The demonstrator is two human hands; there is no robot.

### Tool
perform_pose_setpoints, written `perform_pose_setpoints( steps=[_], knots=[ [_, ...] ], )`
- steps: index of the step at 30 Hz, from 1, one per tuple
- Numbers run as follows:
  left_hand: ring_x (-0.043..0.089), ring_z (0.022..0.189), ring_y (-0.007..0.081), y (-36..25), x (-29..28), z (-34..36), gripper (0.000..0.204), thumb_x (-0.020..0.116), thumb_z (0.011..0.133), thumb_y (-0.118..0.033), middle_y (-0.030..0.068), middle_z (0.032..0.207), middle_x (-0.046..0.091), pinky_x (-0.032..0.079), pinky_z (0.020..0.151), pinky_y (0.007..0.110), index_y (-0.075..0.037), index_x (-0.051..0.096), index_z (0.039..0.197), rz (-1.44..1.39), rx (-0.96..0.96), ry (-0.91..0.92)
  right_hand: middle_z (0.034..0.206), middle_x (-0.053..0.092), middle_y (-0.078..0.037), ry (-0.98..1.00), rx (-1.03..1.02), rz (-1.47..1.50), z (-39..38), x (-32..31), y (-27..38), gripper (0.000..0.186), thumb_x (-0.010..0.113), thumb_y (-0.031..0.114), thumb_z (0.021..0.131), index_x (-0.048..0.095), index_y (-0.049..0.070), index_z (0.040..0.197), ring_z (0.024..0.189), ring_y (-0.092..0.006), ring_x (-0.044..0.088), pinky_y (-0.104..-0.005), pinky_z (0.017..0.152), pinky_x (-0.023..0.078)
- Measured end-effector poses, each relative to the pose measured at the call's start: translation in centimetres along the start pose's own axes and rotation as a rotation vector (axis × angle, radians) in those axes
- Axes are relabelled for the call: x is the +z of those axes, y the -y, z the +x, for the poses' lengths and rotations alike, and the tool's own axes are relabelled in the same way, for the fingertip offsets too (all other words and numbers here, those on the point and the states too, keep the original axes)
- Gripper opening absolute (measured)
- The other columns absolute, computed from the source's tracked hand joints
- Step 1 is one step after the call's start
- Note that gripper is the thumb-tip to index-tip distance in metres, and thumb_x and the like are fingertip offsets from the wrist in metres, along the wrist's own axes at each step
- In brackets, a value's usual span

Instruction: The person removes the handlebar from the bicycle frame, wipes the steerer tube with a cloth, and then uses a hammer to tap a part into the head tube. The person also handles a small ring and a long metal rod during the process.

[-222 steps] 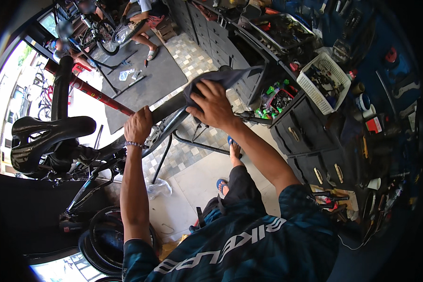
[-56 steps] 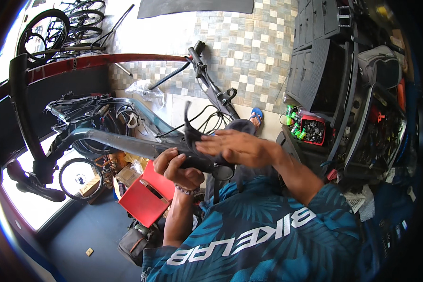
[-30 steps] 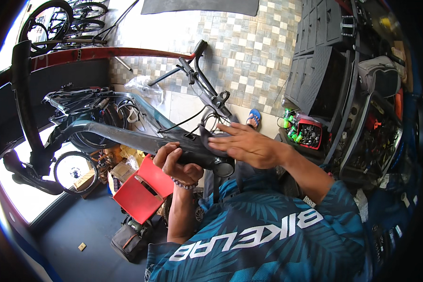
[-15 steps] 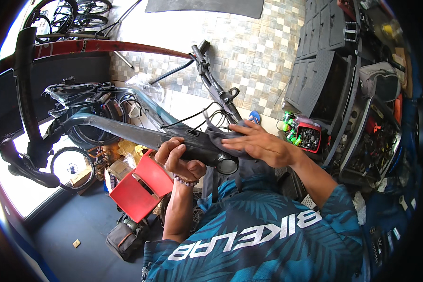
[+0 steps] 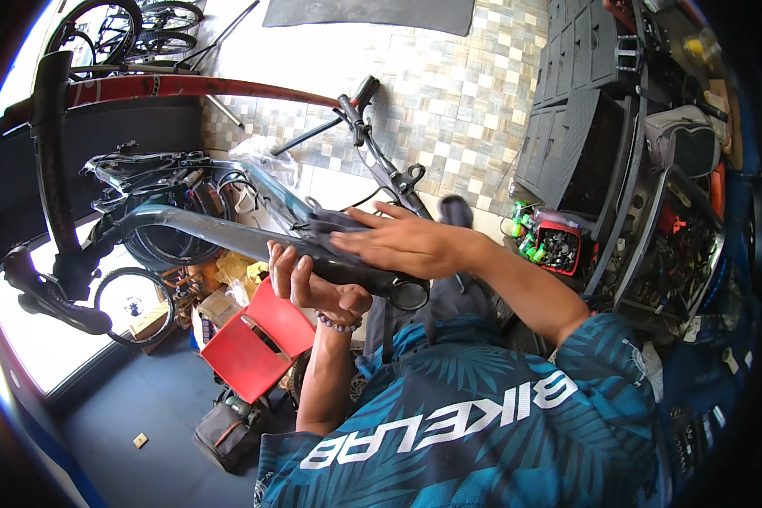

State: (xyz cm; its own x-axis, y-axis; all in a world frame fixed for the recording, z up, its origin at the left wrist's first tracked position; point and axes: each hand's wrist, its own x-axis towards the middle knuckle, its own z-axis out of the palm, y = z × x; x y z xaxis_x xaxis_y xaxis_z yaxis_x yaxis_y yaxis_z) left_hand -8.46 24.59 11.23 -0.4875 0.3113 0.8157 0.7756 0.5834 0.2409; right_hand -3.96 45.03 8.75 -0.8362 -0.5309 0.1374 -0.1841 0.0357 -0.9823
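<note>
My left hand (image 5: pixel 313 284) is curled round the underside of a dark glossy bicycle frame tube (image 5: pixel 216 230), near its round open end, and wears a beaded bracelet. My right hand (image 5: pixel 415 243) lies flat on top of that tube, fingers stretched over a dark grey cloth (image 5: pixel 330 220). Part of the cloth and the tube beneath are hidden by this hand. Cables and black handlebars (image 5: pixel 398 182) show just beyond.
A red frame tube (image 5: pixel 195 85) with a black saddle (image 5: pixel 68 309) crosses at left. Bicycles (image 5: pixel 157 34) stand upper left. A red chair (image 5: pixel 245 356) and bag (image 5: pixel 220 432) are below. Drawer cabinets (image 5: pixel 559 140), a red parts bin (image 5: pixel 559 245) and tool trays (image 5: pixel 669 245) line the right.
My right hand has slid left along the tube with the cloth since half a second ago. The view has turned since 7.4 seconds ago, when other people were in sight.
</note>
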Motion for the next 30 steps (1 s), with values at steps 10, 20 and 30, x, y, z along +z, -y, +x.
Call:
perform_pose_setpoints(
  steps=[10,20,30],
  knots=[
    [0.053,0.129,0.0384,-0.6,0.4,-0.5,0.069,0.026,0.109,-0.066,0.0176,0.129,0.050,0.041,0.114,0.058,-0.007,0.052,0.132,-0.056,-0.042,-0.006,0.169,0.044,-0.004,-0.018,0.017,-0.009,-2.8,-0.1,0.2,0.055,0.028,0.040,0.118,0.043,0.017,0.165,0.165,-0.0324,0.017,-0.0584,0.132,0.006],
    [0.051,0.131,0.0429,-0.5,0.3,0.2,0.068,0.028,0.111,-0.060,0.0226,0.133,0.050,0.039,0.116,0.062,0.001,0.046,0.136,-0.035,-0.035,0.011,0.167,0.047,-0.006,-0.053,0.011,-0.029,0.6,1.2,-0.2,0.057,0.031,0.042,0.117,0.046,0.014,0.163,0.165,-0.0325,0.019,-0.0545,0.133,0.004],
    [0.050,0.133,0.0419,-0.5,-0.5,0.1,0.071,0.026,0.112,-0.061,0.0227,0.137,0.045,0.039,0.117,0.062,0.002,0.043,0.139,-0.013,-0.073,0.068,0.149,0.064,-0.020,-0.577,0.167,0.614,-11.4,6.3,-1.3,0.056,0.037,0.035,0.116,0.066,-0.007,0.140,0.153,-0.0291,0.043,-0.0425,0.130,0.019]
  ],
)
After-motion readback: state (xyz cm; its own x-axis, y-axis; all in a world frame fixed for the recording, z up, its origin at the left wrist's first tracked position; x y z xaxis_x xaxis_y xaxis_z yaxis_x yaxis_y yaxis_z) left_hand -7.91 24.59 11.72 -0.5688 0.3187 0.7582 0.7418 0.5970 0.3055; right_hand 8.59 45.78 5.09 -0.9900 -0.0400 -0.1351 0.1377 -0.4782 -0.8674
